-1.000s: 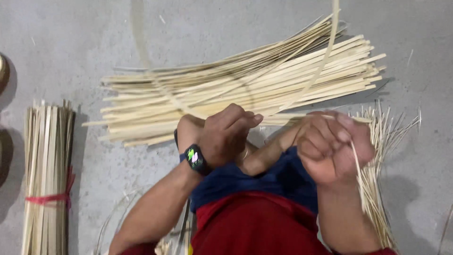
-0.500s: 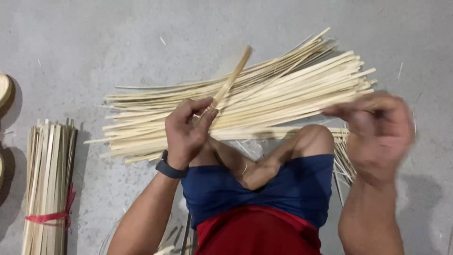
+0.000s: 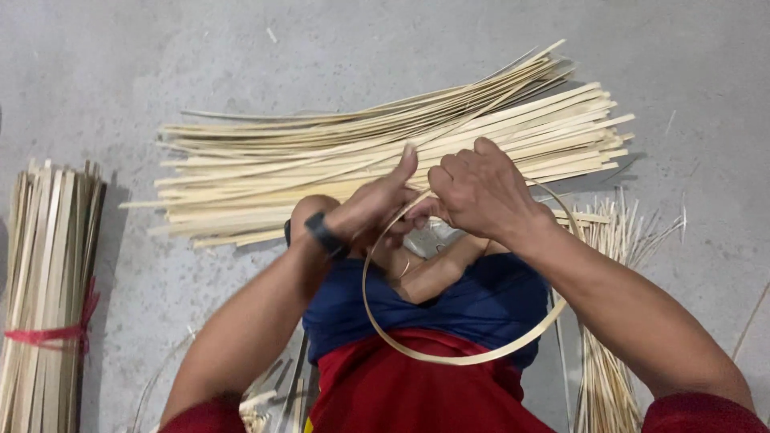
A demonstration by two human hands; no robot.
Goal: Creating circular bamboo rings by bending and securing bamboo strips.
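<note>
A thin bamboo strip is bent into a hoop [image 3: 449,355] that loops down over my lap. My left hand [image 3: 377,204], with a dark watch on its wrist, pinches the hoop where its ends meet. My right hand [image 3: 481,188] closes on the same joint right beside it, and the two hands touch. Just beyond both hands, on the grey floor, lies a big pile of long flat pale bamboo strips [image 3: 385,156]. My crossed legs in blue shorts sit under the hoop.
A bundle of bamboo strips tied with a red band [image 3: 48,289] lies at the left. A sheaf of thinner splints [image 3: 609,321] lies at the right of my leg. More strips and curved strips lie by my left side [image 3: 265,393]. The floor is grey concrete.
My hands were apart, the left holding a strip end up. They have come together in front of me and the strip now forms a closed hoop over my lap.
</note>
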